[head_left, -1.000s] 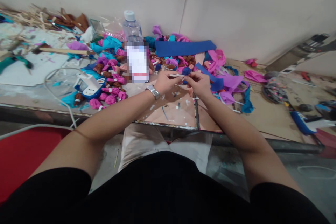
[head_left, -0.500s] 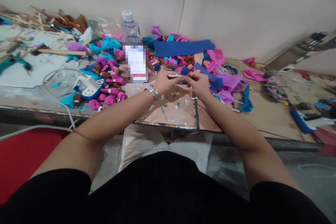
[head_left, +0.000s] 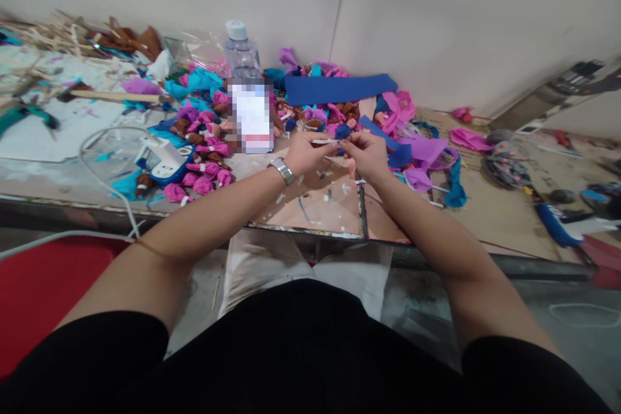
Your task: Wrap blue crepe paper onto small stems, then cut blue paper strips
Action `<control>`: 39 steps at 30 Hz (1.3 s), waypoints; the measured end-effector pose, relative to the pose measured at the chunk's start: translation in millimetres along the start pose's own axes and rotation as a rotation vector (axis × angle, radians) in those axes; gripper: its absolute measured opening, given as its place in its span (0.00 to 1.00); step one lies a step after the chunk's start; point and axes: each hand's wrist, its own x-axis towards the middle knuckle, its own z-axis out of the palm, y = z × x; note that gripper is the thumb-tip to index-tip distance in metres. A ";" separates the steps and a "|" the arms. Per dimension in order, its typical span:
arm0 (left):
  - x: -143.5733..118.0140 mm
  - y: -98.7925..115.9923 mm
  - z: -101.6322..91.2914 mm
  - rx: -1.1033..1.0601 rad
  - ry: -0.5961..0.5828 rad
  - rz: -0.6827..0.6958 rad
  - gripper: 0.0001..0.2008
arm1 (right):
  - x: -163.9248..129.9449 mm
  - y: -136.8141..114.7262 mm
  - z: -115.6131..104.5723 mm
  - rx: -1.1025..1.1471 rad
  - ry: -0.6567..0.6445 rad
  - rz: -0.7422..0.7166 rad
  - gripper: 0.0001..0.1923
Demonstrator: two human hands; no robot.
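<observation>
Two hands meet over the table (head_left: 310, 210). The left hand (head_left: 303, 152) pinches a thin white strip (head_left: 324, 141) lying sideways. The right hand (head_left: 369, 154) pinches a small blue bundle (head_left: 342, 132) touching the strip's right end.

A craft workshop, probably a small handmade-goods bench. The worktable (head_left: 301, 207) is littered with coloured fabric scraps (head_left: 427, 152), tied fabric bundles (head_left: 204, 174), wooden sticks (head_left: 53, 32) and a blue felt strip (head_left: 339, 87).

Two bare hands working a small piece over a cluttered craft table

The left hand (head_left: 303, 152) and right hand (head_left: 367, 154) pinch a thin white strip (head_left: 324, 141) against a small dark-blue fabric bundle (head_left: 342, 132).
</observation>
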 end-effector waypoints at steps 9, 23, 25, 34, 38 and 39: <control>1.3 -0.3 3.7 -0.360 -0.053 -0.132 0.13 | 4.3 -0.9 -4.8 0.037 -0.023 0.040 0.23; 4.7 -7.7 -0.2 -0.190 -0.077 -0.023 0.26 | 1.6 -8.6 -6.7 0.072 -0.068 0.031 0.25; 4.2 -2.3 -1.9 -0.134 -0.071 0.007 0.24 | 0.6 -10.0 -5.1 0.047 -0.038 0.044 0.24; 2.4 5.9 -1.4 -0.108 -0.033 -0.026 0.22 | -3.3 -14.1 3.4 0.039 0.028 0.047 0.22; 1.7 5.9 -1.2 -0.079 -0.005 -0.029 0.19 | -4.7 -12.4 6.4 0.041 -0.011 0.064 0.24; 1.6 6.2 -1.0 -0.071 0.004 -0.027 0.19 | -4.5 -11.6 6.1 0.051 -0.030 0.065 0.24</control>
